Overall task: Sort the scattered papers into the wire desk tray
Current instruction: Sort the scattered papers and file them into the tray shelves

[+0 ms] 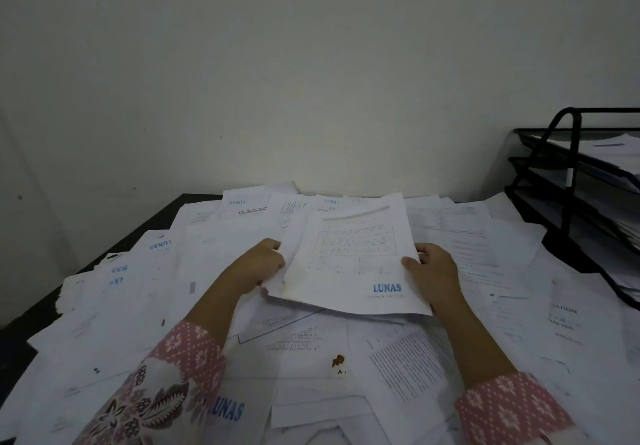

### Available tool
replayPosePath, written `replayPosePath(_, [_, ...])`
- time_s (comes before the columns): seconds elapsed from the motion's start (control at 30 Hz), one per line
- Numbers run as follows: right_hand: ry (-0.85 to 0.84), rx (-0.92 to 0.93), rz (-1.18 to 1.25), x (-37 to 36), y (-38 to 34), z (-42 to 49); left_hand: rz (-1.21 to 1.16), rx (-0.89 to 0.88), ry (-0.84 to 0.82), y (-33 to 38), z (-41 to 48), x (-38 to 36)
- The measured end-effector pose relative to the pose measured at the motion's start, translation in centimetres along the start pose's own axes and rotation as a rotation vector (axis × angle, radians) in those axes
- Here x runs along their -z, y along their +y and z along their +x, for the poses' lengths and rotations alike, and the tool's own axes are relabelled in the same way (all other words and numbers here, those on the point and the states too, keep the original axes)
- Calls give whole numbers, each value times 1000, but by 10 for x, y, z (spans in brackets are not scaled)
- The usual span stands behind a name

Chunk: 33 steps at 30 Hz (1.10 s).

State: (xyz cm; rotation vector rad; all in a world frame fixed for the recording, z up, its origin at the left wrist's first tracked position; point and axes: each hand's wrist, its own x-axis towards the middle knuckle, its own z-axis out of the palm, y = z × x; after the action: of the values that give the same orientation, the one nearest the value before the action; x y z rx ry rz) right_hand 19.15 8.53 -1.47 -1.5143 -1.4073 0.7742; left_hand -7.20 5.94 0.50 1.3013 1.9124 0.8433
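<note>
A dark table (pixel 145 226) lies almost wholly under scattered papers (pixel 485 271), white printed sheets overlapping at all angles from nine o'clock round to three o'clock; several carry a blue "LUNAS" stamp, some read upside down at ten and eleven o'clock, one near six o'clock. One sheet near the middle front bears a small brown stain (pixel 337 360).

At two to three o'clock, against the pale wall (pixel 277 63), stands the wire desk tray (pixel 568 174), a black tiered rack with slanted shelves; white sheets already lie in its tiers, and its lower front corner rests on the paper spread.

At the centre, lifted a little above the pile, is the held sheaf (pixel 349 261): a few sheets together, the top one a printed form with a boxed table in its upper half and a blue "LUNAS" stamp at its lower right corner. Its left margin is yellowed and its lower left edge ragged.

The left hand (pixel 258 264) pinches the sheaf's left edge, fingers curled round it. The right hand (pixel 433 271) pinches the right edge, thumb on top and fingers underneath. Both wrists end in pink patterned sleeves (pixel 512 406).
</note>
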Motion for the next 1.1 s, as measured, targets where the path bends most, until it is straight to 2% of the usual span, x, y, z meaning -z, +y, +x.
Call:
replayPosePath(0.07, [4,34,-18,-5,-2,-4,-169,55,-79,4,-4,-6])
replayPosePath(0.13, [5,73,-49,-9,-4,-7,-234,54,-120,7,-6,-10])
replayPosePath(0.27, [-1,130,-110,-10,-6,-11,-79,20,-122,8,-9,-13])
replayPosePath(0.37, [-48,138,-146,-10,-7,-10,-60,-75,-36,5,-9,-12])
replayPosePath(0.53, [-123,-47,23,-8,-10,-11,-222,-152,14,-2,-14,-10])
replayPosePath(0.63, [-266,-165,204,-4,-17,-15,-297,-141,35,-5,-16,-10])
replayPosePath(0.73, [-301,-127,151,-6,-22,-18,-288,-124,78,-6,-19,-6])
replayPosePath(0.8, [-270,-83,90,-9,-23,-20,-208,-133,165,-14,-18,3])
replayPosePath(0.87, [-261,-68,79,-13,-23,-21,26,-103,279,-27,-16,17])
replayPosePath(0.97, [-266,-71,71,-18,-25,-21,450,132,398,-47,-18,41])
replayPosePath(1.03, [-272,-95,92,-20,-26,-20,541,256,394,-55,-22,52])
replayPosePath(1.1, [-280,-122,113,-21,-26,-21,569,283,390,-62,-23,56])
